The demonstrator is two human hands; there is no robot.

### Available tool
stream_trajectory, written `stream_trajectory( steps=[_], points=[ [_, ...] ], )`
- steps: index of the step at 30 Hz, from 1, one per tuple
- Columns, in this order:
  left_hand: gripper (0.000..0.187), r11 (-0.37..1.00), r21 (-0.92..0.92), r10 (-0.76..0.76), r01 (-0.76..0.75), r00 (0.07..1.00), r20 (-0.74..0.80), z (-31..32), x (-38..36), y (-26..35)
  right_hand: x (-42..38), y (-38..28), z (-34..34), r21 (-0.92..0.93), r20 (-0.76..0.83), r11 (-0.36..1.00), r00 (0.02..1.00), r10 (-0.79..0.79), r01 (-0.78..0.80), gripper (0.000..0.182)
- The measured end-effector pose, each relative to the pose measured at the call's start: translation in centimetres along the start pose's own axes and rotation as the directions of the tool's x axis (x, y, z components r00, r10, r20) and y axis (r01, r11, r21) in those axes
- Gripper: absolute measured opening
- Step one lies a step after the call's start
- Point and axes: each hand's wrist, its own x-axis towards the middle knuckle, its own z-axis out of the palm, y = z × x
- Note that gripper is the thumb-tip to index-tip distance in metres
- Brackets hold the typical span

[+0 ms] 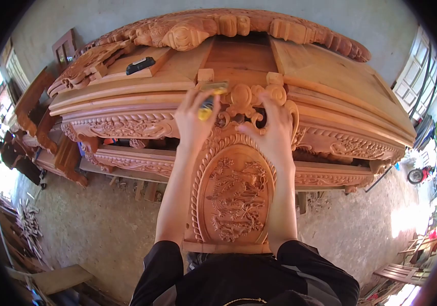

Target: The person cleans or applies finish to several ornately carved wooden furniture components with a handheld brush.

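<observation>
Left hand [194, 122] pinches one yellow tool [207, 107], possibly a brush; right hand [272, 130], fingers spread, presses one carved crest [244, 102] at the cabinet [331, 81] front edge.

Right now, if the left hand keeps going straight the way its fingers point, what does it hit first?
Most likely the small wooden block on the cabinet top. The left hand, holding a yellow tool, points up and away over the carved edge. Depth is hard to judge.
</observation>
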Motion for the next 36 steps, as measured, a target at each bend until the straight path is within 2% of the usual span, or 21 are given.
stream_trajectory(
  steps=[1, 3, 4, 6, 7, 9, 10, 15, 17, 18, 19, 21, 23, 25, 26, 27, 29, 31, 33, 34, 36],
  points=[
    [0.015, 1.0, -0.005, 0.008, -0.008, 1.0, 0.011, -0.5, 0.3, -0.5, -0.6, 0.9, -0.1, -0.001, -0.007, 1.0, 1.0, 0.012, -0.012, 0.099],
    [0.018, 0.946, -0.169, -0.268, 0.277, 0.961, 0.07, -1.7, 0.8, -1.6, -2.4, 2.7, -0.4, -0.325, -0.311, 0.904, 0.934, 0.174, -0.277, 0.084],
    [0.018, 0.948, -0.176, -0.254, 0.267, 0.963, 0.091, -2.1, 1.1, -1.9, -3.7, 4.1, 0.3, -0.325, -0.324, 0.897, 0.926, 0.193, -0.3, 0.084],
    [0.02, 0.947, -0.214, -0.214, 0.24, 0.967, 0.138, -2.9, 1.5, -2.0, -5.6, 5.6, 1.1, -0.123, -0.285, 0.867, 0.854, 0.435, -0.483, 0.068],
    [0.02, 0.945, -0.225, -0.203, 0.236, 0.966, 0.159, -2.9, 1.5, -1.8, -6.0, 5.5, 0.6, -0.127, -0.297, 0.854, 0.841, 0.452, -0.504, 0.068],
    [0.019, 0.964, -0.147, -0.172, 0.222, 0.941, 0.293, -3.0, 1.4, -1.1, -6.5, 4.9, -0.6, 0.123, 0.08, 0.641, 0.651, 0.755, -0.758, 0.066],
    [0.016, 0.985, -0.099, -0.106, 0.143, 0.945, 0.308, -3.4, 1.8, -0.7, -7.0, 5.5, 0.2, 0.137, -0.045, 0.718, 0.72, 0.692, -0.682, 0.067],
    [0.015, 0.985, -0.049, -0.154, 0.164, 0.975, 0.162, -3.1, 2.0, -3.3, -7.3, 6.2, 0.6, 0.113, -0.044, 0.679, 0.679, 0.733, -0.726, 0.061],
    [0.015, 0.981, -0.108, -0.121, 0.16, 0.946, 0.301, -3.7, 2.3, -2.8, -6.9, 5.5, 0.0, 0.216, 0.021, 0.628, 0.646, 0.763, -0.748, 0.069],
    [0.015, 0.982, -0.174, -0.002, 0.067, 0.937, 0.35, -3.8, 2.6, -2.1, -6.9, 5.7, 0.3, 0.183, -0.004, 0.646, 0.657, 0.754, -0.741, 0.069],
    [0.015, 0.982, -0.174, 0.0, 0.066, 0.935, 0.353, -3.8, 2.6, -1.6, -7.1, 5.9, 0.4, 0.185, -0.004, 0.643, 0.654, 0.757, -0.743, 0.069],
    [0.014, 0.964, -0.233, 0.006, 0.127, 0.867, 0.499, -3.8, 2.6, -0.9, -7.2, 5.9, 0.6, 0.169, -0.038, 0.665, 0.67, 0.742, -0.727, 0.068],
    [0.014, 0.971, -0.166, -0.071, 0.173, 0.868, 0.491, -3.6, 2.6, -1.0, -7.0, 5.6, 0.2, 0.175, -0.026, 0.662, 0.669, 0.743, -0.728, 0.068],
    [0.014, 0.99, -0.072, -0.098, 0.125, 0.949, 0.301, -2.8, 2.2, -1.5, -7.1, 5.6, 0.4, 0.187, -0.01, 0.664, 0.674, 0.739, -0.724, 0.068],
    [0.016, 0.991, -0.131, -0.001, 0.037, 0.964, 0.266, -2.4, 2.1, -1.6, -7.4, 6.0, 0.8, 0.211, -0.047, 0.682, 0.69, 0.722, -0.7, 0.067],
    [0.016, 0.992, -0.122, -0.002, 0.035, 0.966, 0.257, -2.3, 2.0, -1.2, -7.4, 6.2, 1.1, 0.234, -0.087, 0.701, 0.704, 0.705, -0.674, 0.066],
    [0.016, 0.957, -0.235, -0.051, 0.169, 0.898, 0.436, -2.0, 1.6, -0.1, -7.3, 6.0, 0.9, 0.25, -0.063, 0.699, 0.709, 0.702, -0.67, 0.065],
    [0.013, 0.973, -0.194, -0.046, 0.126, 0.928, 0.371, -1.3, 1.4, -0.4, -7.4, 6.2, 1.1, 0.251, -0.067, 0.694, 0.703, 0.708, -0.675, 0.064],
    [0.01, 0.993, -0.01, -0.117, 0.118, 0.99, 0.073, -0.7, 1.3, -1.5, -7.4, 6.0, 0.9, 0.253, -0.068, 0.706, 0.716, 0.695, -0.661, 0.061],
    [0.009, 0.981, 0.022, -0.195, 0.193, 0.977, 0.084, -0.8, 1.4, -1.7, -7.4, 5.8, 0.7, 0.275, -0.061, 0.699, 0.714, 0.698, -0.66, 0.06],
    [0.01, 0.991, -0.025, -0.126, 0.128, 0.989, 0.081, -0.4, 1.6, -1.4, -7.1, 5.6, 0.5, 0.298, -0.06, 0.697, 0.716, 0.696, -0.653, 0.059]
  ],
)
